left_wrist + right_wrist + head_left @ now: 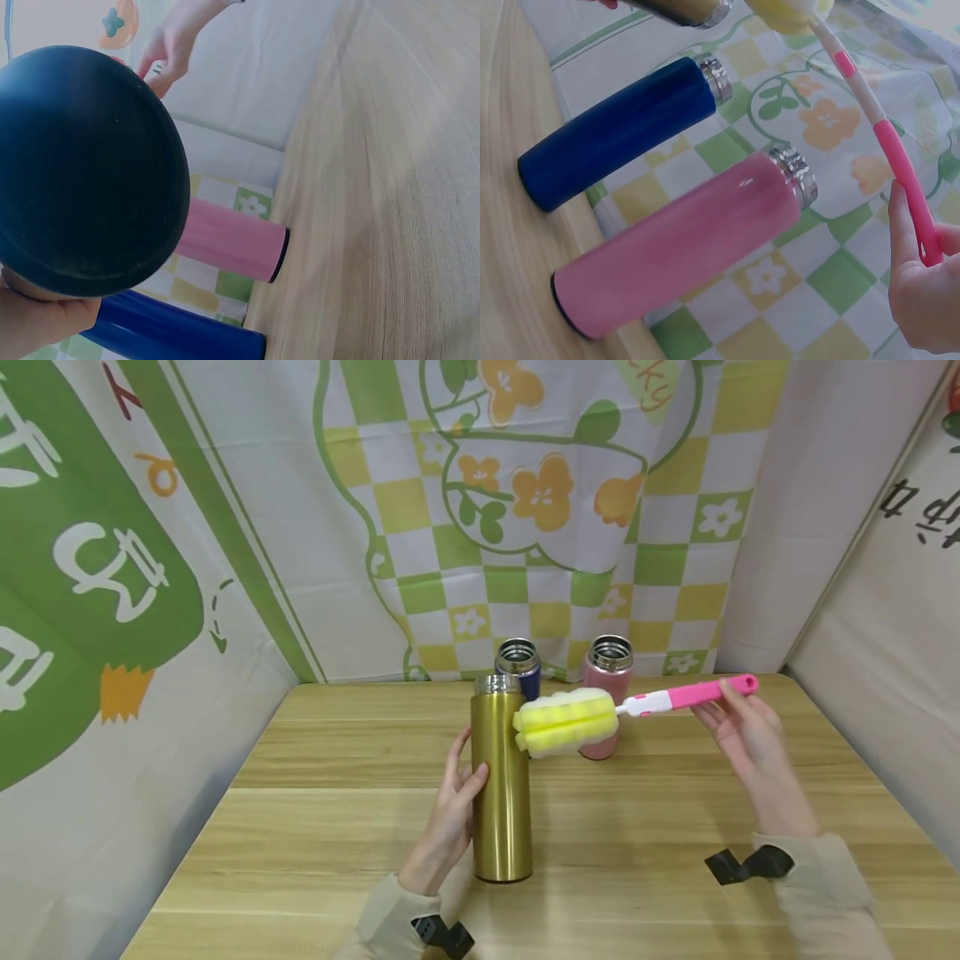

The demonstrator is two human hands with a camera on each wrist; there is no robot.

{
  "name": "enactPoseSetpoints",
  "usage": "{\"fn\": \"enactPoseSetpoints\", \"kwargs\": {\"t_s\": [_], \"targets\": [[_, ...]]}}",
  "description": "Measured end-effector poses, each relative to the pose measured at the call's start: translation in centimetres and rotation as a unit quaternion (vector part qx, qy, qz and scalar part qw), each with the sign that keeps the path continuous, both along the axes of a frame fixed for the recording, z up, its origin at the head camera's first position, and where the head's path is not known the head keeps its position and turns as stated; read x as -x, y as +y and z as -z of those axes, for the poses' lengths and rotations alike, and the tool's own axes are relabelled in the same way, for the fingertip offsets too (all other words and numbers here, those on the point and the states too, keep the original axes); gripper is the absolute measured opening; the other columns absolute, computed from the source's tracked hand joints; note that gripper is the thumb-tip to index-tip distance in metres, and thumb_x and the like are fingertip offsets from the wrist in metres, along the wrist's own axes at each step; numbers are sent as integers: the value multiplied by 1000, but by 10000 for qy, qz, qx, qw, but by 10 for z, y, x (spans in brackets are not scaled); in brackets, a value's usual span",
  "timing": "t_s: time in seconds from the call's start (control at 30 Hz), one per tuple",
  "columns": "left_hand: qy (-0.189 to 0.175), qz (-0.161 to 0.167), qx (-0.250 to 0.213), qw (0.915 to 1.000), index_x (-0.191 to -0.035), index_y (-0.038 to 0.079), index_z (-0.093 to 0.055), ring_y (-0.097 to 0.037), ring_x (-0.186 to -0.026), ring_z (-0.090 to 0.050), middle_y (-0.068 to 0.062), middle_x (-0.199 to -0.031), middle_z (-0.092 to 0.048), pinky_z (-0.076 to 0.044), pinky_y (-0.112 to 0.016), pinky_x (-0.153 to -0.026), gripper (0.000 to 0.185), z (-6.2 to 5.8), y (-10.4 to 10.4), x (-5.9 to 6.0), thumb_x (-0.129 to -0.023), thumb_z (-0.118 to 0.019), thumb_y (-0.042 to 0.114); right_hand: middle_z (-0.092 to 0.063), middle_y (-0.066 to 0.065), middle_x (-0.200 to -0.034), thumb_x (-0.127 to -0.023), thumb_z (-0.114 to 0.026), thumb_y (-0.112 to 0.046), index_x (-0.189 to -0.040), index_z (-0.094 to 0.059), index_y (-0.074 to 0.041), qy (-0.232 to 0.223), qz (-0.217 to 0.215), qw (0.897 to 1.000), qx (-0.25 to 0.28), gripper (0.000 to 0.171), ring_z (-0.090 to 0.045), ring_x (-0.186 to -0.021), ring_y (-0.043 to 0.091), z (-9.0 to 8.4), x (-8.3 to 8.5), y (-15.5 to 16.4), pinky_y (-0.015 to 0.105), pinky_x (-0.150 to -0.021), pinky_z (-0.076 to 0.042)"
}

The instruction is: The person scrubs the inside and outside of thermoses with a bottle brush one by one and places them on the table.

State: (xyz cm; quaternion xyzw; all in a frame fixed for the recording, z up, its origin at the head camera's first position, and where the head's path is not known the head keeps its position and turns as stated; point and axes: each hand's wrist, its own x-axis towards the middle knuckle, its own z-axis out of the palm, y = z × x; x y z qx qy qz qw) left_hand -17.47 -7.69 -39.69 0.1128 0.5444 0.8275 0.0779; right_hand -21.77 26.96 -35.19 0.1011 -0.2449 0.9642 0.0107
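Note:
My left hand [452, 802] grips a gold thermos bottle [501, 793] from its left side. The bottle is lidless and upright, and its dark base [90, 172] fills much of the left wrist view, raised off the table. In my right hand [753, 743] is the pink handle of a bottle brush [697, 693], pinched near its end. The brush lies nearly level in the air, its yellow and white sponge head [567, 722] pointing left, beside the gold bottle's upper part. The right wrist view shows the fingers [902, 217] along the pink handle.
Behind stand a blue thermos bottle [619, 135] and a pink thermos bottle [682, 244], both upright and lidless with steel necks. The wooden table [322, 827] ends at a patterned curtain [420, 552] at the back, with printed cloth on both sides.

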Motion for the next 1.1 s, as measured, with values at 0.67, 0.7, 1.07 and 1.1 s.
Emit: {"fn": "enactPoseSetpoints", "kwargs": {"t_s": [0.67,0.7,1.07,1.1], "targets": [[49,201,-208,9996,-140,24,-9,-18,-90,-57,-6,-106,-53,-43,-35,-81,54,-1,3,-1,-95,-37,12,-59,20,-89,-85,-50,5,-91,-47,4,-768,266,9967,-79,7,-62,-83,30,-7,4,-17,36,-81,-47],[40,185,-215,9996,-139,24,-9,-18,-90,-57,-6,-104,-54,-43,-35,-81,54,-2,3,0,-95,-37,13,-60,20,-88,-85,-49,5,-91,-47,4,-762,238,9967,-127,6,-62,-83,30,-5,4,-17,36,-81,-47],[-153,-121,-370,9991,-140,23,-6,-16,-94,-54,-5,-110,-51,-39,-34,-85,55,-8,0,3,-95,-36,14,-62,16,-82,-89,-43,3,-85,-51,2,-624,-90,9945,-838,9,-64,-77,26,16,-4,-23,32,-77,-49],[-155,-143,-389,9990,-140,23,-6,-16,-94,-54,-5,-110,-51,-39,-33,-85,56,-8,0,4,-95,-36,14,-62,16,-82,-90,-43,2,-85,-52,2,-599,-100,9939,-916,11,-64,-77,25,18,-5,-23,32,-77,-49]]}}
